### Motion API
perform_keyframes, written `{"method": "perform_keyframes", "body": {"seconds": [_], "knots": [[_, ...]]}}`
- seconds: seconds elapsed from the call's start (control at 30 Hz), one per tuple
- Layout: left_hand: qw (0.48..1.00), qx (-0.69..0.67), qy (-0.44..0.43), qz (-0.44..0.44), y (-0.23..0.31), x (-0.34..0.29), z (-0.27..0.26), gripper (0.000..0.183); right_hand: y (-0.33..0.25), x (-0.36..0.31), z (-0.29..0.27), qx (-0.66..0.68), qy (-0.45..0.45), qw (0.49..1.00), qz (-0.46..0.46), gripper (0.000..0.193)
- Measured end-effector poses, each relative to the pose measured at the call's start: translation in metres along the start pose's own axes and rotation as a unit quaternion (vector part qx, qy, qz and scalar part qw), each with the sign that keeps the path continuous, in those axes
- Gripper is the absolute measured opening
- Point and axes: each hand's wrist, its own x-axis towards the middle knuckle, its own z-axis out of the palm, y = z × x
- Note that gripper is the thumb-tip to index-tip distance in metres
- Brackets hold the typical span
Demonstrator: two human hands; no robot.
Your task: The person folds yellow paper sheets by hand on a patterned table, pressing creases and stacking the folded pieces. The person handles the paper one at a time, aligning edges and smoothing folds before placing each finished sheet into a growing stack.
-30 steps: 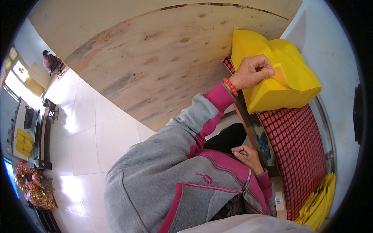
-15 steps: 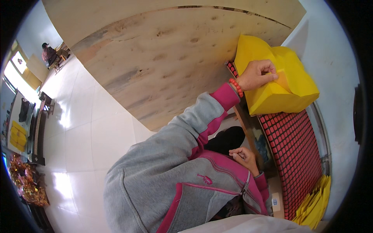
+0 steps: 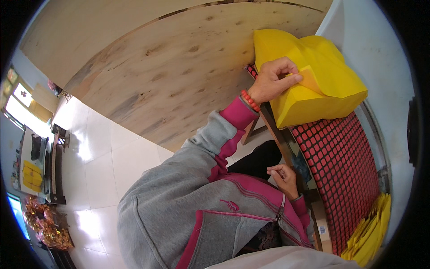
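A large soft-looking yellow stack [image 3: 318, 101], apparently of thin sheets, lies on the red-and-black patterned surface at the upper right. My left hand [image 3: 274, 80], with a red bead bracelet at the wrist, pinches the edge of a yellow sheet [image 3: 309, 80] on it. That edge is lifted, and its turned part looks more orange. Down by my lap, my right hand [image 3: 285, 180] is held with its fingers curled and thumb and fingertips together. Whatever it might hold is too small to make out.
The red-and-black patterned top [image 3: 336, 161] runs along the white wall [image 3: 385, 76]. Folded yellow pieces [image 3: 369, 231] lie at its near end. A wooden panel [image 3: 179, 67] stands ahead. Far left are shiny gold-and-red decorations [image 3: 47, 226] and a bench with yellow pieces [image 3: 32, 176].
My view has swung slightly right, and the distant seated person is now mostly hidden behind the panel. The pinched sheet edge is lifted further from the stack. My right hand stays near my lap.
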Motion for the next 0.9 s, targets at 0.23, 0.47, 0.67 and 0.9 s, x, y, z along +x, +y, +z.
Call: {"method": "perform_keyframes", "body": {"seconds": [0.23, 0.47, 0.67, 0.9], "knots": [[0.999, 0.030, 0.001, 0.014, 0.004, -0.001, 0.001, 0.012, 0.004, 0.009, -0.017, 0.022, 0.060, 0.998, 0.001, 0.011], [0.999, -0.025, 0.012, 0.021, -0.002, -0.003, 0.003, 0.012, 0.016, 0.012, -0.041, -0.013, 0.106, 0.994, -0.032, 0.017], [0.999, -0.014, 0.028, 0.029, -0.004, -0.003, 0.004, 0.012, 0.044, 0.007, -0.064, -0.327, 0.165, 0.926, -0.090, 0.033], [0.998, -0.033, 0.048, 0.034, -0.005, -0.001, 0.008, 0.014, 0.091, -0.005, -0.087, -0.500, 0.268, 0.818, 0.095, 0.057]]}}
